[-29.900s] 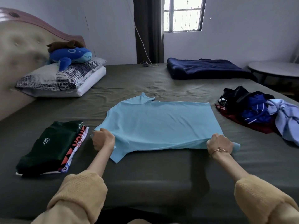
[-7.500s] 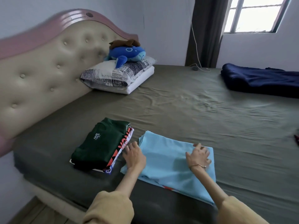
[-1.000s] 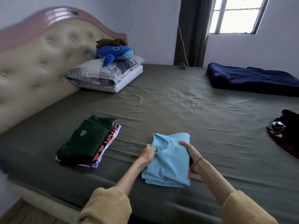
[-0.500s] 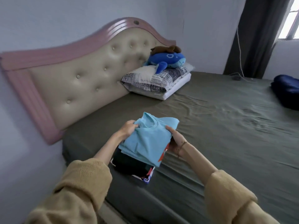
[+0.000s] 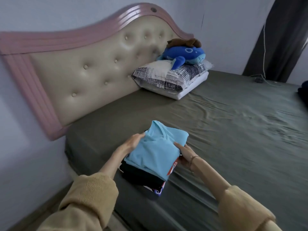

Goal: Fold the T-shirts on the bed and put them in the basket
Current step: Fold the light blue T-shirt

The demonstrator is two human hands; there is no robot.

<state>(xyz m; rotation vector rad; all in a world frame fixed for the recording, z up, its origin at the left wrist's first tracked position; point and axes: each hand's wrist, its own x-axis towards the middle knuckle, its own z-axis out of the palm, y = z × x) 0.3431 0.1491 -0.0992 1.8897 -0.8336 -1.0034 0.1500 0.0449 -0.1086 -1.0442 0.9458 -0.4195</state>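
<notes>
Both hands, left (image 5: 133,143) and right (image 5: 185,153), grip the folded blue shirt (image 5: 154,150) atop the pile (image 5: 141,178) near the headboard (image 5: 86,72)

A folded light-blue T-shirt (image 5: 156,147) lies on the stack of folded dark shirts (image 5: 141,176) near the bed (image 5: 233,122) edge. The left hand (image 5: 133,142) grips its left side, the right hand (image 5: 185,153) its right. Beyond the stack, a blue plush whale (image 5: 185,55) tops the pillows (image 5: 171,77) against the headboard (image 5: 83,69).

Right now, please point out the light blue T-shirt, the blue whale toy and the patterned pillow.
light blue T-shirt (image 5: 155,151), head view, middle of folded top face
blue whale toy (image 5: 186,55), head view, its body
patterned pillow (image 5: 168,76), head view, its top cover
</notes>
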